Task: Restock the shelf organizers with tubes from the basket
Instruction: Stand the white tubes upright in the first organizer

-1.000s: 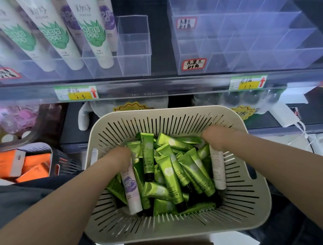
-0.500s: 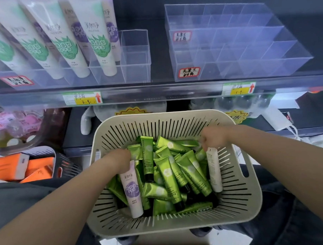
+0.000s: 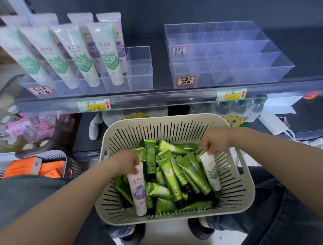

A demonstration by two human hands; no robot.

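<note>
Tubes [image 3: 138, 189] in pinch: left hand [image 3: 125, 161], right hand [image 3: 215, 142]

"Chamomile" runs down a green tube [image 3: 150, 155] in the basket [image 3: 175, 118]. purple-badge tube [image 3: 138, 191], basket left: "美加净". Same "美加净" on the aloe-print shelf tubes [image 3: 77, 55], far left. aloe-print tube [image 3: 211, 172], basket right: print too small to read. left price tag [image 3: 94, 106]: "3.9", red up-arrow. right price tag [image 3: 231, 94]: ".9", first digit unclear. handwritten organizer stickers [image 3: 186, 80]: illegible. yellow starburst sign [image 3: 232, 120]: "水".
</note>
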